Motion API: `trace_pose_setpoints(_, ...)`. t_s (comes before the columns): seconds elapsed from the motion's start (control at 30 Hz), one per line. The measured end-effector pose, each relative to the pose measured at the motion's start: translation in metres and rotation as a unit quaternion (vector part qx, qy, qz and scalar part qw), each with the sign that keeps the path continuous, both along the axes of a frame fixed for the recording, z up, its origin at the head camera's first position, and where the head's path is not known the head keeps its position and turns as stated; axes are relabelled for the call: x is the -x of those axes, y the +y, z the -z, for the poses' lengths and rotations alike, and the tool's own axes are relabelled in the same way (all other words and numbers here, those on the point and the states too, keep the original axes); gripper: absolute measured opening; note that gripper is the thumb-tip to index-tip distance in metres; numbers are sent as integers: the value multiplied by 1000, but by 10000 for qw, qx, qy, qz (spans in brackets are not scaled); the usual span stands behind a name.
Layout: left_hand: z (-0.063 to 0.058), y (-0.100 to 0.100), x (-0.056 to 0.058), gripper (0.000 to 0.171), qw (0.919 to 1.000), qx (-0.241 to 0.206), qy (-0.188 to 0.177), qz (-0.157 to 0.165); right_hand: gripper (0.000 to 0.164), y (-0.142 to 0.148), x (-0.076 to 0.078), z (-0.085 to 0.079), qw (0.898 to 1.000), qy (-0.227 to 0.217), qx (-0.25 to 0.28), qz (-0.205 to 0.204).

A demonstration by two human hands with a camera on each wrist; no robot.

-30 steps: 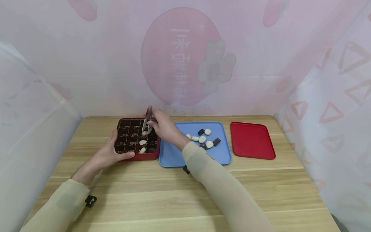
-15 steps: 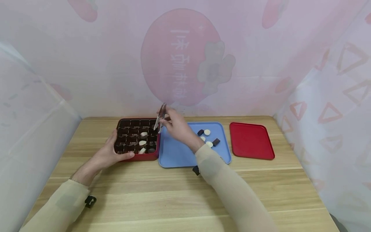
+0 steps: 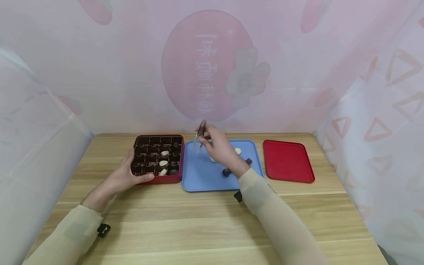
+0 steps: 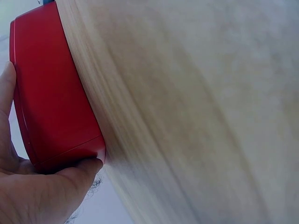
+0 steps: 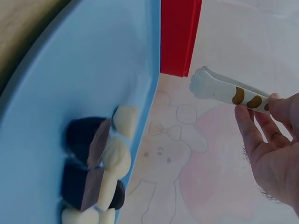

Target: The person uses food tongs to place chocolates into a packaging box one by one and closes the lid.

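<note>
In the head view, my left hand (image 3: 124, 173) holds the near left corner of a red chocolate box (image 3: 170, 179), thumb along the front wall. The left wrist view shows the fingers on the box's red side (image 4: 51, 88). White chocolates (image 3: 163, 163) and dark ones (image 3: 173, 172) sit in the right-hand compartments of its dark brown divided insert. My right hand (image 3: 220, 147) pinches small tongs (image 3: 200, 137) above the blue tray (image 3: 202, 180). In the right wrist view, the paw-shaped tips of the tongs (image 5: 219, 88) hold nothing. Chocolates (image 5: 117, 156) lie on the tray, partly hidden by my right hand in the head view.
Right of the blue tray lies a flat red lid or tray (image 3: 288, 161). A dark round chocolate (image 3: 226, 172) rests near the blue tray's front. The wooden table (image 3: 198, 224) meets a printed pink curtain (image 3: 132, 73) at the back.
My right hand has carried the tongs rightward from over the box to above the blue tray. A white chocolate that was between the tongs stays in a compartment. The left hand has not moved.
</note>
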State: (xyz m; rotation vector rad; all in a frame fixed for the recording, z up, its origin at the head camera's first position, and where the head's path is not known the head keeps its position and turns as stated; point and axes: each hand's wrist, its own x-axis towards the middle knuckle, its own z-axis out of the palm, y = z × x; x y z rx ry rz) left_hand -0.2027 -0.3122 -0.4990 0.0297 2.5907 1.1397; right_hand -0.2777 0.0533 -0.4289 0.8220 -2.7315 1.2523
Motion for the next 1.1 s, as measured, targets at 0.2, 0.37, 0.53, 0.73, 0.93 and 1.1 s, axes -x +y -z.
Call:
trace_pose_setpoints(0.2, -1, 0, 0, 147, 10000, 8, 5, 8, 29, 17, -4, 2, 9999, 16, -55, 112)
trace_pose_setpoints(0.37, -1, 0, -1, 148, 10000, -5, 5, 3, 25, 28, -8, 5, 9999, -31, -73, 131)
trace_pose_setpoints(0.53, -1, 1, -1, 148, 10000, -25, -15, -11, 32, 37, -10, 7, 9997, 31, -180, 156)
trace_pose_setpoints(0.73, -2, 2, -1, 147, 10000, -26, -24, -18, 29, 47, -12, 12, 9994, 35, -287, 202)
trace_pose_setpoints(0.93, -4, 3, -2, 145, 10000, -38, -16, -20, 27, 54, -14, 16, 9988, 10, -389, 289)
trace_pose_setpoints(1.1, -5, 3, -2, 146, 10000, 19, -14, -11, 28, 57, -15, 20, 9983, 7, -486, 333)
